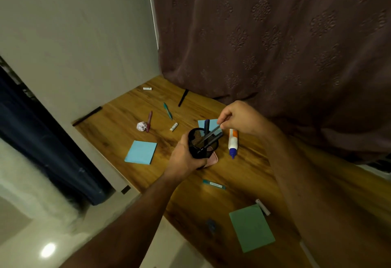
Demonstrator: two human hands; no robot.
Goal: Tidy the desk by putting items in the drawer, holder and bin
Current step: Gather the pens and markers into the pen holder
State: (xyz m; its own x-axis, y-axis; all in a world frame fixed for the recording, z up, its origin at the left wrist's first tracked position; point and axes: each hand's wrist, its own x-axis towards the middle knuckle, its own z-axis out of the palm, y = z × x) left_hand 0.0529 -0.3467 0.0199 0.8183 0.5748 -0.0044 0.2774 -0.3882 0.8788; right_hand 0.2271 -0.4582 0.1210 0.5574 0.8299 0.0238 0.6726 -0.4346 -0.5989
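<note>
My left hand grips a black mesh pen holder, lifted slightly and tilted above the wooden desk. Two dark pens stand inside it. My right hand pinches a thin grey pen whose lower end is inside the holder. On the desk lie a glue bottle, a teal pen, a purple pen, a crumpled paper ball, a small white tube and a teal marker.
A blue sticky pad lies left of the holder, a green pad near the front, another blue pad behind the holder. A pink item sits under the holder. A brown curtain hangs behind the desk; a wall is to the left.
</note>
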